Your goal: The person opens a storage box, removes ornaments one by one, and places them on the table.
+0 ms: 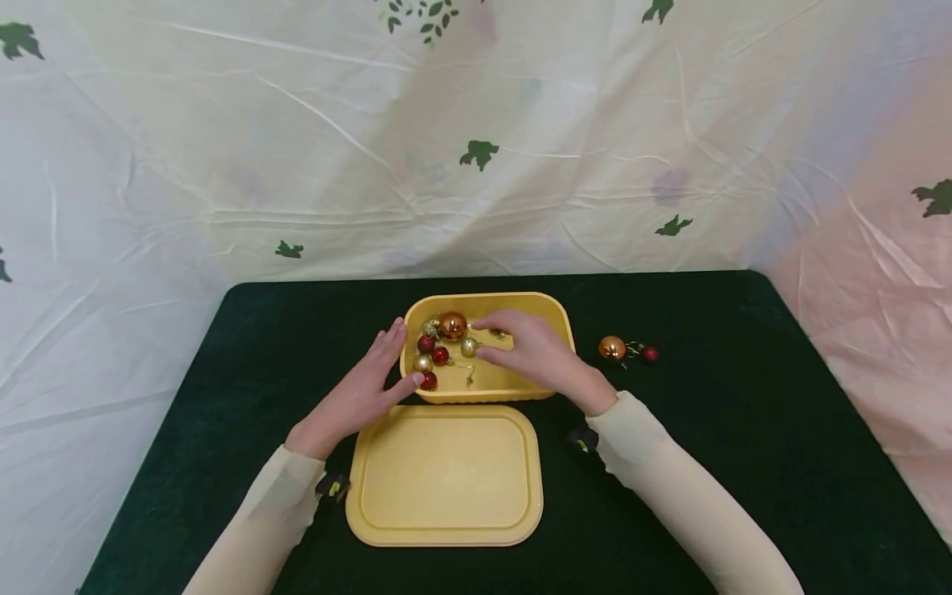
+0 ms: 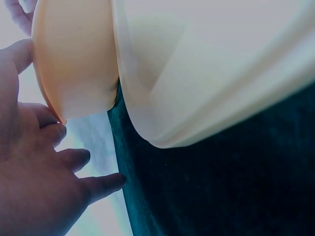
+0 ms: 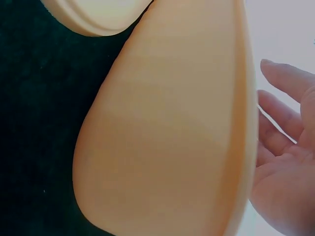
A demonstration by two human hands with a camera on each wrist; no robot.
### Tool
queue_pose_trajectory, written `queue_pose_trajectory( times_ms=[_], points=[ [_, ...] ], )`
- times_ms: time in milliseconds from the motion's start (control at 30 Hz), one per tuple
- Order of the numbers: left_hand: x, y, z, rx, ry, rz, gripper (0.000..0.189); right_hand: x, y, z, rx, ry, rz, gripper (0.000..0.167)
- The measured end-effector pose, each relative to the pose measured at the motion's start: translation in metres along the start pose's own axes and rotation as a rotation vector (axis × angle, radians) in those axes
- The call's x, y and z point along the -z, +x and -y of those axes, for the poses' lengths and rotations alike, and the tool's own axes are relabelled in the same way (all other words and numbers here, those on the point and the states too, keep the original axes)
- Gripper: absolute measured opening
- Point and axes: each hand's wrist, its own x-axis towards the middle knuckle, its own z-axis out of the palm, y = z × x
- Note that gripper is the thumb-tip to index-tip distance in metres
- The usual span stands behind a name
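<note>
A yellow plastic bin [image 1: 513, 395] holds small Christmas ornaments: a large copper ball [image 1: 452, 326], red balls [image 1: 440, 356] and gold balls [image 1: 422, 364], mostly at its left side. My left hand [image 1: 364, 384] rests along the bin's left wall with fingers extended, its thumb over the near left corner by a red ball. Over the middle of the bin hovers my right hand [image 1: 531, 351], thumb and fingers apart, close to a glittery gold ball [image 1: 469, 346]. Nothing shows between its fingers in the right wrist view, though the bin wall hides part of the hand.
A matching yellow lid [image 1: 446, 475] lies flat just in front of the bin. To the bin's right, a copper ball [image 1: 612, 348] and a small red ball [image 1: 650, 354] lie on the dark green tablecloth [image 1: 706, 430]. A pale leaf-patterned curtain [image 1: 565, 215] hangs behind and beside the table.
</note>
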Motion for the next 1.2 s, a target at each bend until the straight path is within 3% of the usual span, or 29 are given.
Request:
queue_pose_trajectory(
  times_ms=[500, 1200],
  points=[
    [0.0, -0.001, 0.001, -0.01, -0.005, -0.005, 0.09, -0.013, 0.016, -0.007, -0.095, 0.066, 0.111, 0.043],
    [0.0, -0.001, 0.0, 0.001, -0.014, 0.0, 0.09, -0.024, 0.033, -0.022, -0.159, 0.004, 0.198, 0.039]
  ],
)
